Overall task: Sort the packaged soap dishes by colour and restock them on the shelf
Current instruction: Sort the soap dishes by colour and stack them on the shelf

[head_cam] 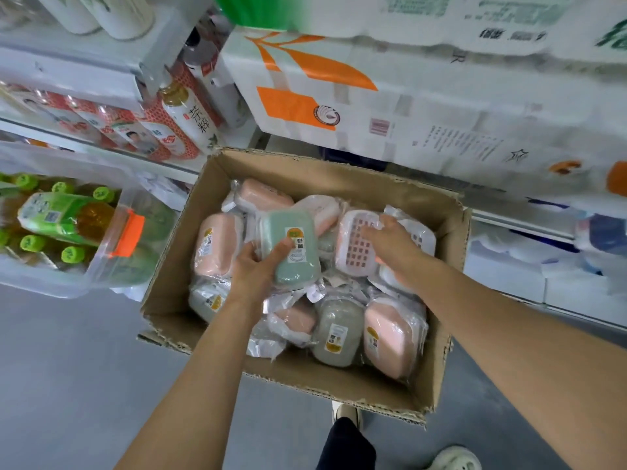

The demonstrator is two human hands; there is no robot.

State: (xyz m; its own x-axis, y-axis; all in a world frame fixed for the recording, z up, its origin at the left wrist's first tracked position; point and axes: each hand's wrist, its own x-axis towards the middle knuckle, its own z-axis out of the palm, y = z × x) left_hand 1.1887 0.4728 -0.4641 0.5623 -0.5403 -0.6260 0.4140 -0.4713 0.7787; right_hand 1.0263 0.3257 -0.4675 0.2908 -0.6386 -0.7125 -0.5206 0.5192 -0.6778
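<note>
An open cardboard box (437,351) on the floor holds several plastic-wrapped soap dishes, pink and grey-green. My left hand (252,266) grips a green soap dish (297,262) by its left edge, thumb on its label, lifted slightly above the pile. My right hand (395,245) lies over a pink soap dish (356,245) turned grid side up, with its fingers curled round the dish's far edge. More pink dishes lie at the left (215,245) and front right (390,337), and a grey-green dish (337,334) lies at the front.
A clear plastic bin (84,283) with an orange latch holds green-capped bottles at the left. Shelves with drink bottles (185,110) stand behind it. Large white wrapped packs (407,106) fill the shelf behind the box. My shoes (454,459) are on the grey floor below.
</note>
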